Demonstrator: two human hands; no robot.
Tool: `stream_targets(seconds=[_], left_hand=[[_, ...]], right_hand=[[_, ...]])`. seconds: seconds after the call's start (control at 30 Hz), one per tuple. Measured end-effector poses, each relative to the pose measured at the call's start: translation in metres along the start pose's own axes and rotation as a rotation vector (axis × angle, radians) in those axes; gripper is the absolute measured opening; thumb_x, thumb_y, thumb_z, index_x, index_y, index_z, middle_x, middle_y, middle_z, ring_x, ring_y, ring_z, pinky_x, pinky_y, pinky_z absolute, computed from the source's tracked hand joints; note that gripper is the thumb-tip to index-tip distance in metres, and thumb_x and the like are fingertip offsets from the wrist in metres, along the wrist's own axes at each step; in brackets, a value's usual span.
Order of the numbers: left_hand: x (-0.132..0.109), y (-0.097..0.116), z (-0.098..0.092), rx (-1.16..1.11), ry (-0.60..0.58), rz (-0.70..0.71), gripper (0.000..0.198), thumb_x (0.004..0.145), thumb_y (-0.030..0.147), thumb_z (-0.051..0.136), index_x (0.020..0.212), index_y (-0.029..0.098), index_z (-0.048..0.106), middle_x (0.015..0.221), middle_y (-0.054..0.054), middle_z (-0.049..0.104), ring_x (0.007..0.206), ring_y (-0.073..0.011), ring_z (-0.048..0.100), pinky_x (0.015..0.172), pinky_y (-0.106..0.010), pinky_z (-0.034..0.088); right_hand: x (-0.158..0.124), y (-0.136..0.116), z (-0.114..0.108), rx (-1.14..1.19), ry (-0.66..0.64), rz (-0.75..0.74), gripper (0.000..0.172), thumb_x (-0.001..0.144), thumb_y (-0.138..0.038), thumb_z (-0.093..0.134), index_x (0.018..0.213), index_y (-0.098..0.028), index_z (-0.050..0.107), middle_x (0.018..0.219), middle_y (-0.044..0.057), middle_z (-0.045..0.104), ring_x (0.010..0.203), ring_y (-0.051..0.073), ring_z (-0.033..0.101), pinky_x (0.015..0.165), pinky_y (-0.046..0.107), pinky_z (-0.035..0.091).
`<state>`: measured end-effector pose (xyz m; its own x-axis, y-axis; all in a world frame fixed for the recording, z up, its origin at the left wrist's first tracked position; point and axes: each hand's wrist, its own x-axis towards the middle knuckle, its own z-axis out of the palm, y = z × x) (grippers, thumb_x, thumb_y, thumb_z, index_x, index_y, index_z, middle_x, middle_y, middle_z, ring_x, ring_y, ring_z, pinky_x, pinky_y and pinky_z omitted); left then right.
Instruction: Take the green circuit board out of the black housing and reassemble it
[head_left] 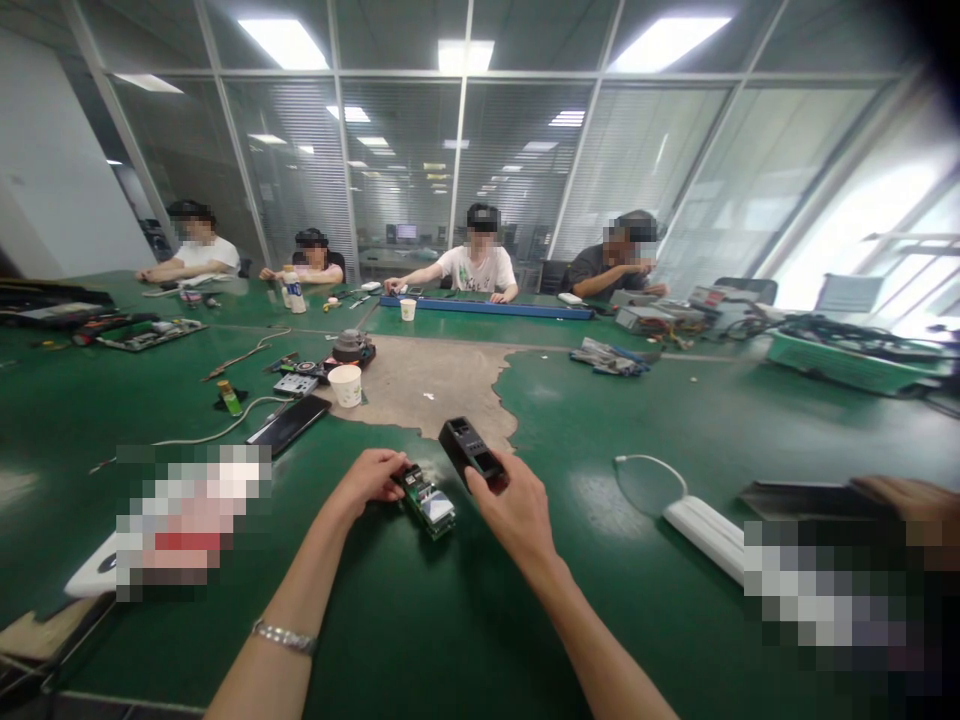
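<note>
My left hand (369, 480) has its fingers closed on the near end of a small green circuit board (429, 500) that lies on the green table mat (420, 620). A silver bracelet sits on that wrist. My right hand (516, 510) grips a black plastic housing (469, 450), held tilted just above the table, right of the board. Hand and housing are a few centimetres from the board.
A white power strip (709, 530) with its cable lies to the right. A paper cup (346, 384), a black flat device (291, 424), tools and cables lie to the left and ahead. Several people sit at the far side. Another person's hand (911, 500) is at the right edge.
</note>
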<state>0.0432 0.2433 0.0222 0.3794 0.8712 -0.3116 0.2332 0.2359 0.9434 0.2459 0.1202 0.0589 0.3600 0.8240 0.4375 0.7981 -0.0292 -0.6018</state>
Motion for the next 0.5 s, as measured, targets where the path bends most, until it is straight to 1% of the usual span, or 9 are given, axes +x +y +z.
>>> stream_targets(seconds=[0.1, 0.2, 0.27, 0.4, 0.43, 0.5], left_hand=[[0.000, 0.001, 0.000, 0.000, -0.034, -0.032, 0.032, 0.082, 0.040, 0.064, 0.096, 0.012, 0.065, 0.077, -0.006, 0.067, 0.051, -0.0095, 0.061, 0.047, -0.019, 0.047], [-0.005, 0.005, 0.000, -0.019, -0.090, -0.062, 0.029, 0.082, 0.035, 0.064, 0.098, 0.011, 0.064, 0.078, -0.008, 0.069, 0.056, -0.0111, 0.064, 0.053, -0.019, 0.050], [-0.009, 0.008, -0.001, -0.032, -0.114, -0.069, 0.028, 0.083, 0.033, 0.063, 0.100, 0.011, 0.063, 0.080, -0.009, 0.069, 0.060, -0.0121, 0.065, 0.056, -0.021, 0.052], [-0.013, 0.010, -0.007, -0.036, -0.175, -0.069, 0.029, 0.083, 0.031, 0.061, 0.105, 0.010, 0.061, 0.082, -0.011, 0.070, 0.066, -0.0144, 0.067, 0.062, -0.024, 0.054], [-0.014, 0.010, -0.009, -0.039, -0.197, -0.068, 0.030, 0.083, 0.029, 0.060, 0.106, 0.010, 0.061, 0.083, -0.011, 0.070, 0.068, -0.0152, 0.068, 0.063, -0.025, 0.055], [-0.014, 0.010, -0.012, -0.052, -0.242, -0.061, 0.032, 0.080, 0.024, 0.061, 0.109, 0.010, 0.060, 0.085, -0.011, 0.070, 0.073, -0.0167, 0.069, 0.068, -0.027, 0.055]], right_hand=[[0.002, 0.011, 0.001, -0.160, -0.071, 0.065, 0.034, 0.081, -0.040, 0.055, 0.107, -0.021, 0.061, 0.098, 0.006, 0.064, 0.090, 0.021, 0.060, 0.078, 0.030, 0.043], [0.000, 0.017, 0.004, -0.276, -0.168, 0.117, 0.030, 0.081, -0.042, 0.053, 0.102, -0.022, 0.061, 0.095, 0.007, 0.063, 0.091, 0.022, 0.061, 0.077, 0.031, 0.042], [-0.001, 0.021, 0.006, -0.329, -0.214, 0.133, 0.032, 0.080, -0.045, 0.053, 0.100, -0.021, 0.059, 0.095, 0.008, 0.063, 0.091, 0.024, 0.061, 0.076, 0.032, 0.042], [-0.001, 0.028, 0.008, -0.375, -0.234, 0.125, 0.049, 0.076, -0.051, 0.059, 0.111, -0.017, 0.055, 0.103, 0.011, 0.062, 0.099, 0.026, 0.059, 0.079, 0.032, 0.042], [0.000, 0.030, 0.008, -0.375, -0.241, 0.128, 0.049, 0.076, -0.050, 0.059, 0.111, -0.017, 0.055, 0.103, 0.011, 0.062, 0.099, 0.026, 0.059, 0.079, 0.032, 0.042], [0.001, 0.031, 0.006, -0.362, -0.258, 0.140, 0.041, 0.077, -0.047, 0.059, 0.106, -0.018, 0.057, 0.100, 0.010, 0.063, 0.095, 0.025, 0.060, 0.077, 0.032, 0.042]])
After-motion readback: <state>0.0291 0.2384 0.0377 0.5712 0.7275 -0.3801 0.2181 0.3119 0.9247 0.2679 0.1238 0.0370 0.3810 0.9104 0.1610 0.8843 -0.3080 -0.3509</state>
